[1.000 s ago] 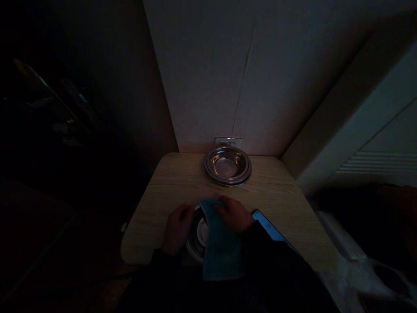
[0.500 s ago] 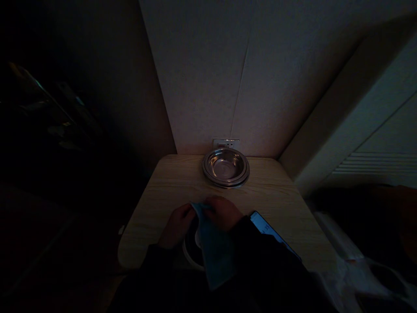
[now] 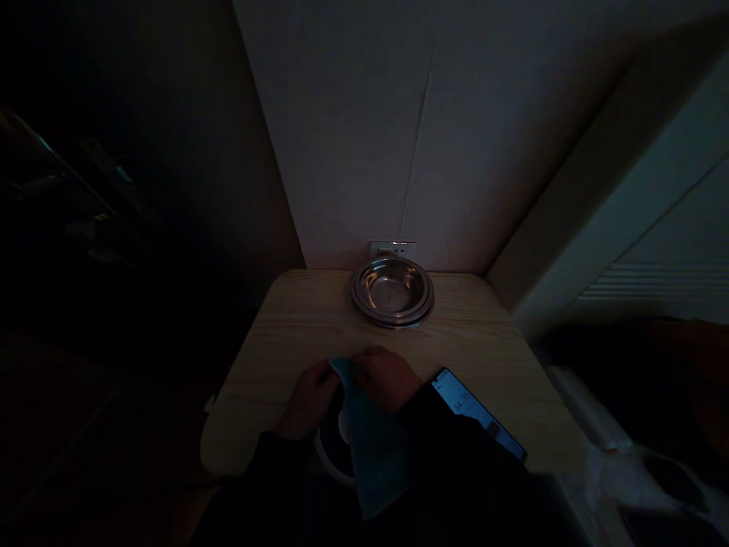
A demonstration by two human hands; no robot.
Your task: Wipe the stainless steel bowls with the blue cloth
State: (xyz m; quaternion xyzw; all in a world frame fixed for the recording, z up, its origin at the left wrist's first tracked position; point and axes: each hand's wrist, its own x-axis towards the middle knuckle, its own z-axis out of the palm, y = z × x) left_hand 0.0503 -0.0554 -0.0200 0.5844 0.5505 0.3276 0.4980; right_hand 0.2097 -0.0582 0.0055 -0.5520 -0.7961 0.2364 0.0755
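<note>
At the near edge of the table, a round metal bowl point(image 3: 326, 453) is tilted towards me, its dark inside partly covered. My left hand point(image 3: 309, 399) is closed around the bowl's left rim, the thumb near the top. Over the bowl's right side hangs a blue cloth point(image 3: 377, 460), which my right hand point(image 3: 388, 378) grips at the far rim. The fingertips of both hands almost meet there. The cloth hides the right part of the bowl, and dim light blurs the fingers' detail.
A stack of shiny metal bowls point(image 3: 392, 290) stands at the back of the wooden table point(image 3: 285, 334), below a wall socket point(image 3: 392, 249). To the right of my right forearm lies a lit phone point(image 3: 468, 403). A pale wall rises behind the table.
My right hand and the cloth have shifted left along the rim, closer to my left hand. The bowl is more tilted and its inside looks darker. The view has shifted slightly.
</note>
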